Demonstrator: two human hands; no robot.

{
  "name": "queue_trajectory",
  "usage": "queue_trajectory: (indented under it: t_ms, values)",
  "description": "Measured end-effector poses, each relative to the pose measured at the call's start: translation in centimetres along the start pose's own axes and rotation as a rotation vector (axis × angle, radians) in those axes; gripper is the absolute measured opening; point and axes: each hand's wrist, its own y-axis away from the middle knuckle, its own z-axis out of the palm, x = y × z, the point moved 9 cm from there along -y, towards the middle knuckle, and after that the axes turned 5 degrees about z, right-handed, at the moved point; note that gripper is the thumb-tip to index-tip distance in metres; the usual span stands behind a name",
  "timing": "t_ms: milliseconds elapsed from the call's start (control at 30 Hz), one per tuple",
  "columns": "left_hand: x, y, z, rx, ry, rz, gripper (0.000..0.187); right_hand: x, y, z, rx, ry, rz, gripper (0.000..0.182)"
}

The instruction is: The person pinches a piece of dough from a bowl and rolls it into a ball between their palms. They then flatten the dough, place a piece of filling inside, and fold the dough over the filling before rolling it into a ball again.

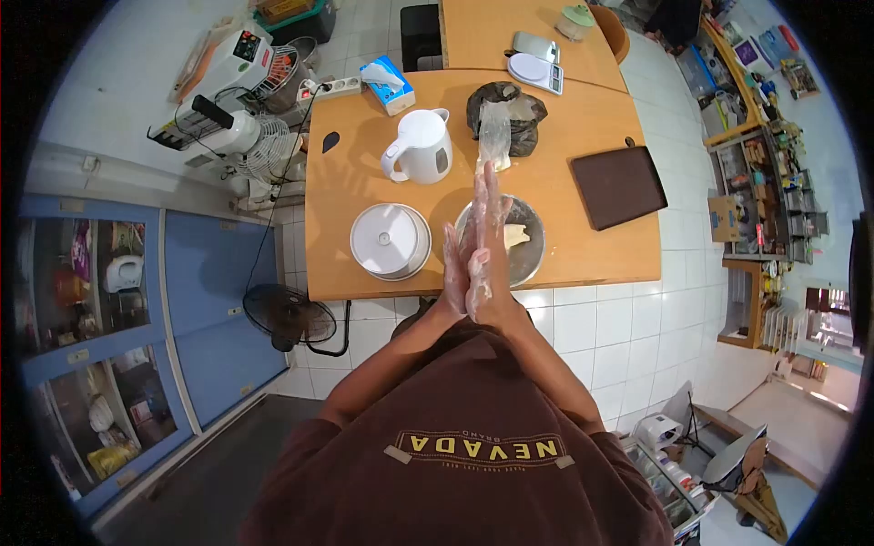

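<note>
My left hand [456, 264] and my right hand [492, 250] are raised in front of me, palm against palm, with fingers stretched out straight. White floury residue coats both. Whether anything lies between the palms is hidden. Just beyond and below them is a metal bowl [531, 260], partly covered by my right hand. A pale piece of dough [516, 236] rests inside it. Past my fingertips, a clear plastic bag [494, 132] with white contents leans by a crumpled black plastic bag [524, 134].
On the wooden table [583, 250] stand a white lidded container [386, 240], a white electric kettle [424, 146], a dark baking tray [619, 187], a kitchen scale [535, 73] and a tissue pack [389, 85]. A power strip [339, 88] lies along the back left edge.
</note>
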Motion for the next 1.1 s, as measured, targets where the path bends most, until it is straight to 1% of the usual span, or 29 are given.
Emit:
queue_trajectory:
  t_ms: [33, 100, 167, 200, 233, 300, 333, 433, 467, 533, 600, 700, 733, 833, 900, 933, 1033, 1100]
  values:
    - [0.2, 0.5, 0.4, -0.007, -0.034, -0.029, 0.083, 0.6, -0.1, -0.2, 0.013, 0.009, 0.005, 0.091]
    - [2.3, 0.5, 1.8, 0.029, -0.034, -0.034, 0.095, 1.7, -0.2, -0.5, 0.039, 0.027, 0.017, 0.091]
    - [3.2, -0.3, 2.3, 0.039, 0.121, 0.035, 0.100, 3.8, 0.2, -0.5, 0.053, 0.035, 0.080, 0.095]
    - [3.3, -0.7, 2.4, 0.116, 0.273, -0.001, 0.102, 3.6, 0.4, -0.3, 0.019, 0.023, 0.057, 0.091]
    - [3.0, -1.1, 1.7, 0.153, 0.318, 0.002, 0.102, 3.3, 0.6, -0.2, -0.015, 0.011, 0.034, 0.088]
    - [2.2, -2.3, -0.1, 0.220, 0.410, 0.011, 0.101, 3.4, 0.9, 0.8, -0.094, -0.033, 0.019, 0.089]
    - [2.1, -2.7, -0.5, 0.188, 0.215, 0.019, 0.099, 3.0, 0.8, 1.0, -0.105, -0.064, 0.002, 0.090]
    - [-0.1, -3.0, -0.6, 0.235, -0.002, 0.066, 0.099, 2.4, -0.2, -0.3, -0.132, -0.258, -0.036, 0.090]
    - [0.0, -2.9, 0.5, 0.112, -0.308, 0.133, 0.099, 2.2, -0.4, -1.5, -0.105, -0.268, -0.029, 0.090]
    - [-0.4, -2.6, 2.6, 0.038, -0.490, 0.116, 0.101, 1.5, -1.1, -4.2, -0.040, -0.265, -0.103, 0.091]
    - [-1.4, -3.2, 4.7, 0.012, -0.254, 0.152, 0.101, 1.4, -1.7, -6.6, -0.006, -0.268, -0.126, 0.090]
    - [0.0, -5.1, 8.2, 0.090, 0.105, 0.190, 0.113, 2.8, -2.2, -9.0, 0.010, -0.249, -0.123, 0.090]
    - [0.3, -5.8, 8.4, 0.101, 0.136, 0.197, 0.115, 3.1, -2.2, -9.7, -0.003, -0.256, -0.118, 0.090]
    - [-0.4, -6.9, 8.4, 0.108, -0.077, 0.224, 0.114, 3.0, -1.3, -10.7, -0.079, -0.325, -0.101, 0.090]
    - [-2.5, -6.8, 8.3, 0.134, -0.297, 0.181, 0.114, 2.5, -0.8, -11.4, -0.104, -0.367, -0.113, 0.090]
    - [-3.6, -6.5, 8.3, 0.147, -0.406, 0.154, 0.114, 2.4, -0.8, -12.1, -0.090, -0.375, -0.129, 0.090]
    - [-4.8, -5.6, 10.7, 0.042, -0.584, 0.213, 0.113, 3.8, -1.0, -14.0, -0.022, -0.355, -0.232, 0.090]
    - [-5.6, -4.9, 12.6, 0.081, -0.388, 0.221, 0.116, 5.0, -1.9, -15.2, 0.035, -0.261, -0.311, 0.091]
